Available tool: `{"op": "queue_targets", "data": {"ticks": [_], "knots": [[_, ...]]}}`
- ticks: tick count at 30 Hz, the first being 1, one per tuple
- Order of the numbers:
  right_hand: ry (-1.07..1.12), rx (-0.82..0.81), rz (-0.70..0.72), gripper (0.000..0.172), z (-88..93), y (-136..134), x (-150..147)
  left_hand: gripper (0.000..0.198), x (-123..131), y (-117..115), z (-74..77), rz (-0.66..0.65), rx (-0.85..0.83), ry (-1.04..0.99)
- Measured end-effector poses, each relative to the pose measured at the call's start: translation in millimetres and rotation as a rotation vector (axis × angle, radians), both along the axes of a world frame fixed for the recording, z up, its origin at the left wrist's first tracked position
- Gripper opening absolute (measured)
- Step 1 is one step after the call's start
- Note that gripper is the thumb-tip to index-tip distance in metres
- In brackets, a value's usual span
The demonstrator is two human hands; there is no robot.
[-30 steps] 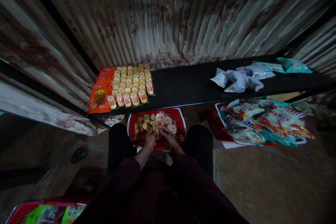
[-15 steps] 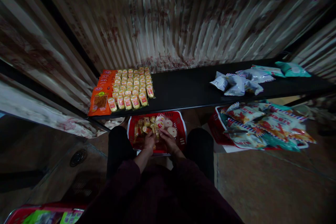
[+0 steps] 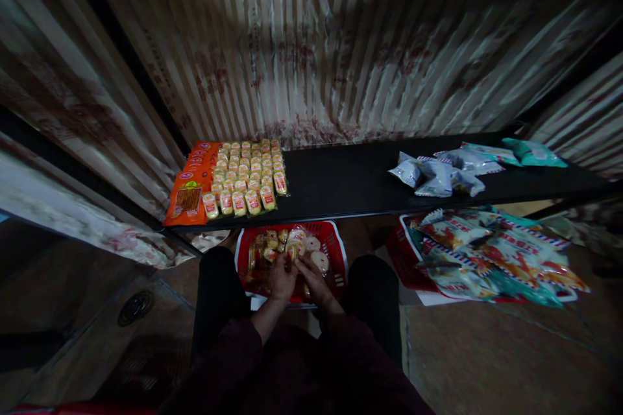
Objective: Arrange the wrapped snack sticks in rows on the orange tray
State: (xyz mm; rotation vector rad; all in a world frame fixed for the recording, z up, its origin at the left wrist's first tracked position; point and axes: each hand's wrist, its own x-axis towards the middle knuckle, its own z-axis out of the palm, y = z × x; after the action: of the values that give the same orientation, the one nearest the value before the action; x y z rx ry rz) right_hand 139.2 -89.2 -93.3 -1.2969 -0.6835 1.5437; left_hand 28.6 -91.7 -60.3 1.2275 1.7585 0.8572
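Cakes (image 3: pixel 244 176) rowed on shelf (image 3: pixel 335 178), more left in basket (image 3: pixel 335 243); left hand (image 3: pixel 283 279), right hand (image 3: pixel 314 279) half-curled there, grip's hold unclear

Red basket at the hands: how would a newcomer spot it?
Find the black shelf crossing the view. Below its front edge, between two dark knees, sits the red basket. Unlike the basket of larger bags at right, it holds small wrapped snacks, with left hand and right hand over them.
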Motion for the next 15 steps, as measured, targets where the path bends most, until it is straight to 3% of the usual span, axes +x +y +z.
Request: {"op": "queue_targets", "data": {"ticks": [8,12,15], "knots": [[-0.001,0.064,0.031,0.043,7.6,2.8,-2.3,0.047,1.1,-9.1,11.6,-0.061,0.034,0.068],[0.032,-0.049,-0.093,0.043,0.9,2.5,-2.3,0.050,0.2,-9.4,7.9,-0.033,0.033,-0.032],[0.060,-0.067,-0.104,0.043,-3.8,3.7,-1.1,0.046,-1.1,-6.9,2.8,0.002,0.024,-0.069]]}}
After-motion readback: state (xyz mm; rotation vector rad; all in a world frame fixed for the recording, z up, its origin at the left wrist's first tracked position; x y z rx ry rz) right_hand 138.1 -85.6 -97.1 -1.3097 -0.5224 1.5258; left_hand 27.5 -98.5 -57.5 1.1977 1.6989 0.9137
